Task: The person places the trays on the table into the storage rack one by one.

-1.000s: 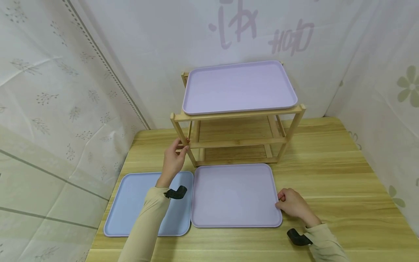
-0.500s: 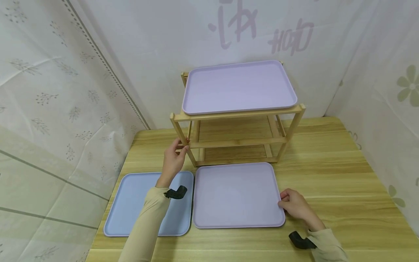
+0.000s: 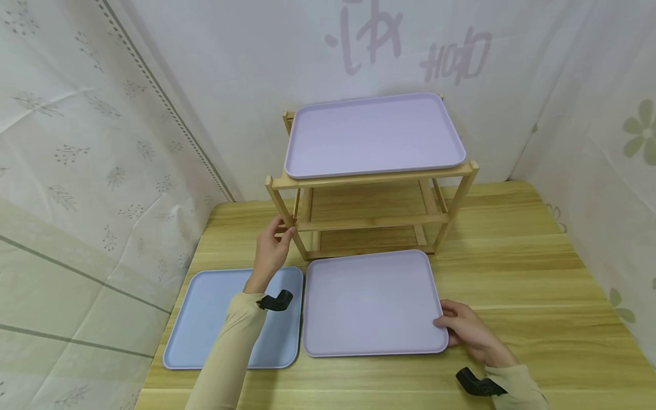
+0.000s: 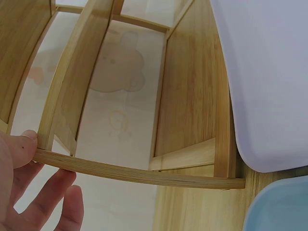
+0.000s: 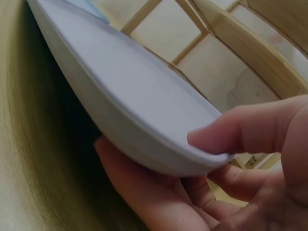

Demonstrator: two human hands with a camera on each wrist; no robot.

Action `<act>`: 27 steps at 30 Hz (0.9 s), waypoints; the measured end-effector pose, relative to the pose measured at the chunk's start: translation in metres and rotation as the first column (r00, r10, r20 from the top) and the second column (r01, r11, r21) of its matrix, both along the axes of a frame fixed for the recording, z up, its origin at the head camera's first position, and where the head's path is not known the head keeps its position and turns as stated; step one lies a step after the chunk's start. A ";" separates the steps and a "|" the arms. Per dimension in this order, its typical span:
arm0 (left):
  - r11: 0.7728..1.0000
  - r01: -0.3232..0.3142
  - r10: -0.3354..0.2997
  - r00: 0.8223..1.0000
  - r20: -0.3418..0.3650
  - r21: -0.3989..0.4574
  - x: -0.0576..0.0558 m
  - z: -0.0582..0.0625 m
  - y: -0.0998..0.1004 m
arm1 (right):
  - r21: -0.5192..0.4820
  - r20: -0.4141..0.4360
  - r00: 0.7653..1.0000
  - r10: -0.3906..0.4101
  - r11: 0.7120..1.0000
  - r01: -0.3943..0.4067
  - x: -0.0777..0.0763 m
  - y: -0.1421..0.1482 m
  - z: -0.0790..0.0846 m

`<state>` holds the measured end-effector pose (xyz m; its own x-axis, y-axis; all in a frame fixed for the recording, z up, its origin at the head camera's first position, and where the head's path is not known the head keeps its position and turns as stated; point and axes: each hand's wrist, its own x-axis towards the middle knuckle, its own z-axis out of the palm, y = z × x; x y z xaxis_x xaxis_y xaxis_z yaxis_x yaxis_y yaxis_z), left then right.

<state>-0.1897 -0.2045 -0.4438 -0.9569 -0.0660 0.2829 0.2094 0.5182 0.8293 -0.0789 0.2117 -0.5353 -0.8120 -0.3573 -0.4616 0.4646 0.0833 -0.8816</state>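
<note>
right hand [image 3: 471, 333] grips lower lilac tray [image 3: 374, 307]; left hand [image 3: 273, 247] grips wooden rack [image 3: 374, 222]

right side: the fingers [image 5: 139, 187] lie under the rim of the lower lilac tray and the thumb [image 5: 236, 130] lies on top, at a corner. the opening between them is narrow, only the thickness of the tray edge. a dark gap shows beneath this edge, so the corner is raised from the counter [image 3: 538, 273].

left side: the thumb and fingers are closed about the front left post of the wooden rack, where a middle-shelf rail meets it. the opening is no wider than the post.

location: the lower lilac tray is directly in front of the rack base. its left edge is just beside the blue tray [image 3: 277, 324]; whether the two trays touch cannot be told. the blue tray lies flat on the counter, partly under the left forearm. the upper lilac tray [image 3: 374, 136] rests on the top level of the rack, slightly skewed to the front rail.

fittings: a black mount [image 3: 275, 300] is worn at the left wrist, and a similar one at the right wrist. leaf-patterned cloth [image 3: 123, 159] hangs at the left of the counter.
</note>
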 end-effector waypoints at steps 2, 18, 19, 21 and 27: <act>1.000 0.001 -0.001 1.000 -0.001 -0.001 0.000 0.000 0.000 | -0.042 0.001 1.000 0.020 0.999 -0.020 0.000 0.001 0.000; 1.000 0.000 0.000 1.000 0.006 -0.004 0.000 0.000 0.000 | -0.245 -0.023 0.994 0.109 0.963 -0.111 0.007 0.006 0.000; 1.000 0.000 0.000 1.000 0.006 -0.004 0.000 0.000 0.000 | -0.250 -0.024 0.994 0.108 0.962 -0.111 0.007 0.006 0.000; 1.000 0.000 0.000 1.000 0.005 -0.004 0.000 0.000 0.000 | -0.263 -0.030 0.994 0.106 0.958 -0.111 0.008 0.006 0.000; 1.000 0.006 -0.006 1.000 0.005 -0.005 0.000 -0.001 0.000 | -0.319 -0.073 0.993 0.098 0.941 -0.116 0.008 0.008 -0.003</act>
